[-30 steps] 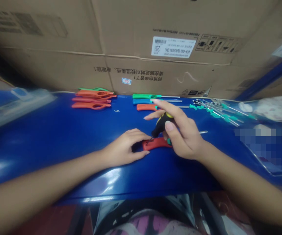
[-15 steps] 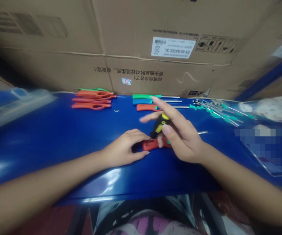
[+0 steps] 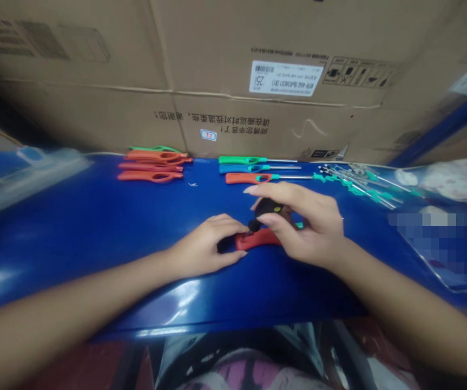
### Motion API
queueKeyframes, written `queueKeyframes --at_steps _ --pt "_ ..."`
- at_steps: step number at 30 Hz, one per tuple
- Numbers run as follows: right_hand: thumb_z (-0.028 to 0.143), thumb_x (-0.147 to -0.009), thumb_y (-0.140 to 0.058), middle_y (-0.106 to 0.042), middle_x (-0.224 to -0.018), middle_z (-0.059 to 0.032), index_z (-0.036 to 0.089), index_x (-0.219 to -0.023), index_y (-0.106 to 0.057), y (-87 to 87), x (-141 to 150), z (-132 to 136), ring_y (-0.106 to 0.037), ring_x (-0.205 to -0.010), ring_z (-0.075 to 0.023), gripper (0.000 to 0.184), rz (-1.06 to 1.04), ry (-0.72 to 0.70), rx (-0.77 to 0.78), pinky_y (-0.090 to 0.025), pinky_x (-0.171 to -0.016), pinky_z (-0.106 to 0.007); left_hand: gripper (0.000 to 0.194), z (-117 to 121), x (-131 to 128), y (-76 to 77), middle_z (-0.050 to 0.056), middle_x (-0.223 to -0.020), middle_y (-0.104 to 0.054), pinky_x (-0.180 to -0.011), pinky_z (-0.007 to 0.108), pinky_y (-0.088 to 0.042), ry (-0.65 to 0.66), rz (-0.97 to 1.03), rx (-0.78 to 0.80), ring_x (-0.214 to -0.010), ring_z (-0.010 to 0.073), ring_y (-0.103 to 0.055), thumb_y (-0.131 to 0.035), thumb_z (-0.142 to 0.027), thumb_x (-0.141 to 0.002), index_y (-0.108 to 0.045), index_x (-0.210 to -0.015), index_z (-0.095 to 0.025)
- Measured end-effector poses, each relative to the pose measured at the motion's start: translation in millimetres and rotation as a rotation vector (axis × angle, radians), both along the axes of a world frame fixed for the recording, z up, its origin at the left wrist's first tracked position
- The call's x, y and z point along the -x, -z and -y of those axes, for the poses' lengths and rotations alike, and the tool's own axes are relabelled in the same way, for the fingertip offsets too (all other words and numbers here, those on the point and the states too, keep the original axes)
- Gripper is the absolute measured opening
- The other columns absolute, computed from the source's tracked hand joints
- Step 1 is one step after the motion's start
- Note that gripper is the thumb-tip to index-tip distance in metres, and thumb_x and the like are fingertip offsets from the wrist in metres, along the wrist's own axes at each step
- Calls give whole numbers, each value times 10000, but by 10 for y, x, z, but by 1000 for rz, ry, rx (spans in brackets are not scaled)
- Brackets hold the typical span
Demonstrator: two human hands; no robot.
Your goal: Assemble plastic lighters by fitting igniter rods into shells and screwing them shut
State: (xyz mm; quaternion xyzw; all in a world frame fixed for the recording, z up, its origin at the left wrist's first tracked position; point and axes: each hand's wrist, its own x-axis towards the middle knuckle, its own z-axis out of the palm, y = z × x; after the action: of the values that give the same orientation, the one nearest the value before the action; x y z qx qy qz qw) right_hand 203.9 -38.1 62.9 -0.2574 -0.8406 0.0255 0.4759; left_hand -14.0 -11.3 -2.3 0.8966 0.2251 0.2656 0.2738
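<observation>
A red long-nosed lighter (image 3: 263,236) lies on the blue tabletop (image 3: 107,233). My left hand (image 3: 209,244) grips its left end between thumb and fingers. In my right hand (image 3: 308,222) is a black and yellow screwdriver (image 3: 263,208), held tilted above the lighter. The thin shaft reaches down to the lighter's left end; its very tip is hard to make out. My right hand covers much of the lighter's right part. Behind lie three assembled lighters: a green one (image 3: 239,160), a blue one (image 3: 237,169) and an orange one (image 3: 243,178).
Several orange lighter handles (image 3: 150,176) lie at the back left, with a green one (image 3: 154,148) behind. Metal lighter tubes with teal parts (image 3: 357,187) are heaped at the back right. A large cardboard box (image 3: 217,65) walls off the table's rear. A clear plastic bag (image 3: 50,168) is far left.
The right hand's fingers, stretched out half a second ago, have curled back round the screwdriver handle, which has turned. The left hand and the red lighter have stayed in place.
</observation>
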Motion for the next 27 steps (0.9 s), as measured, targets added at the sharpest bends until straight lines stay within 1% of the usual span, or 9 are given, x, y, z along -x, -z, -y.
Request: queueKeyframes --at_steps 2,4,7,10,15,18,21,23,27 --pt "201 -875 -722 -773 -1065 -42 207 -1174 -695 12 -8 -20 -711 -744 -134 301 -18 99 -103 -603 -731 -236 324 -1 -1 -3 88 -1134 -722 -969 404 -511 5 -1 -4 -1062 243 -655 -695 -243 -878 -657 -1194 -180" --pt "197 -893 -696 -771 -1091 -44 214 -1226 -683 19 -18 -29 -711 -734 -134 334 -25 140 -123 -608 -755 -249 323 -2 -2 -2 87 -1137 -723 -968 403 -512 9 7 -9 -1063 240 -654 -695 -248 -881 -656 -1194 -179" --pt "177 -988 -502 -724 -1218 -79 208 -1386 -577 13 -24 -22 -718 -789 -146 406 -35 102 11 -618 -787 -309 333 -3 -2 5 85 -1129 -727 -966 391 -514 5 19 -13 -1058 230 -651 -704 -257 -880 -654 -1199 -175" --pt "194 -1001 -472 -732 -1140 -89 194 -1355 -595 -9 -16 -10 -710 -821 -159 375 -45 7 147 -617 -725 -314 335 -1 -2 8 81 -1118 -728 -969 389 -512 0 11 -14 -1059 230 -650 -707 -255 -876 -656 -1198 -176" --pt "232 -865 -739 -742 -857 -40 217 -1071 -732 -33 -9 -8 -649 -681 -144 207 -66 80 -79 -580 -661 -278 335 2 -3 2 81 -1159 -716 -970 388 -506 5 -9 -4 -1079 234 -646 -687 -241 -889 -651 -1216 -182" --pt "193 -929 -631 -755 -1001 -75 203 -1206 -691 -36 -5 6 -690 -831 -172 283 -26 78 -104 -589 -779 -311 321 2 -5 1 77 -1151 -719 -969 379 -503 5 2 -6 -1065 225 -644 -695 -238 -885 -655 -1197 -178" --pt "139 -975 -462 -720 -1160 -102 180 -1339 -604 -34 5 15 -690 -1002 -200 392 4 15 17 -587 -853 -355 311 2 -6 1 77 -1127 -723 -959 374 -503 0 1 -10 -1051 224 -643 -703 -247 -882 -659 -1181 -172" --pt "158 -966 -505 -732 -1097 -93 171 -1289 -630 -27 8 5 -693 -923 -191 347 -2 -12 42 -593 -801 -339 314 3 -7 0 79 -1116 -723 -949 371 -505 -2 -2 -11 -1045 225 -645 -703 -245 -881 -656 -1182 -169" --pt "249 -885 -711 -750 -923 -52 204 -1127 -706 -7 -4 -31 -643 -724 -163 246 -41 53 -109 -581 -707 -312 309 6 -7 -5 71 -1084 -720 -936 370 -509 5 2 -6 -1029 221 -642 -687 -234 -888 -655 -1189 -177"
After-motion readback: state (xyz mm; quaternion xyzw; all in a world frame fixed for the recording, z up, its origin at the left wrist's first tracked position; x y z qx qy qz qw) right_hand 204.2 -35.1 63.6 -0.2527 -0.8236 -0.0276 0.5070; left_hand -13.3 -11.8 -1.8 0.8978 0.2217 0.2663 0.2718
